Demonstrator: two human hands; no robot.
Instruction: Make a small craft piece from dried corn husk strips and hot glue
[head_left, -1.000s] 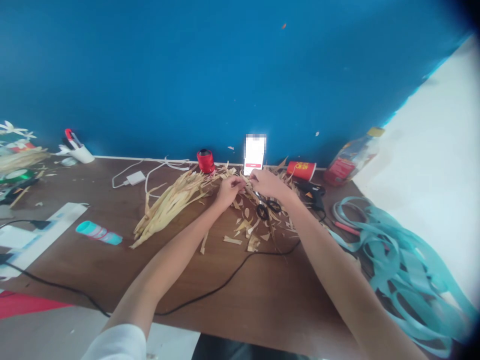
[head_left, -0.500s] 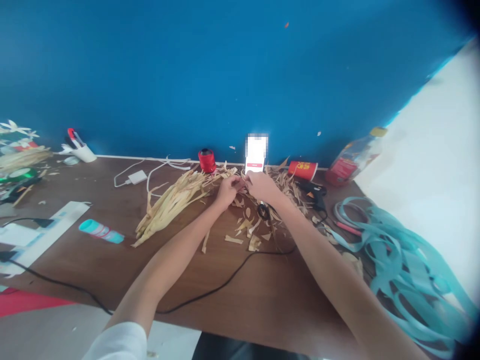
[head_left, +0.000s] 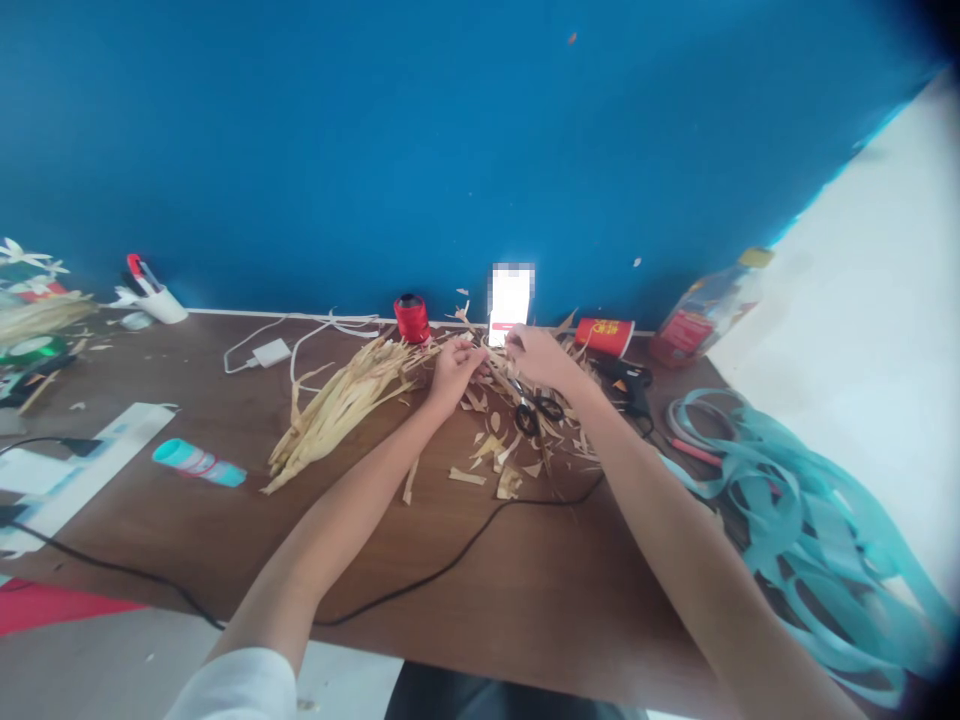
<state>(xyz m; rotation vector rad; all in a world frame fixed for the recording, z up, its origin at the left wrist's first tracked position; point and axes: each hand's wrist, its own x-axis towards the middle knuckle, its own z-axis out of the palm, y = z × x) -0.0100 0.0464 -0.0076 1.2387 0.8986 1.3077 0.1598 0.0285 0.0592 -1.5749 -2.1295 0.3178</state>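
Centre of frame: left hand (head_left: 454,375) and right hand (head_left: 544,358) close together, fingers pinched narrow above dried husk shreds (head_left: 487,440); whether a strip is held, cannot tell. Black-handled scissors (head_left: 536,412) lie just below the right hand; larger husk bundle (head_left: 337,415) to their left.

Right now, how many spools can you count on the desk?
2: a red spool at the back, near the middle, and a green ribbon spool at far left. More may be hidden.
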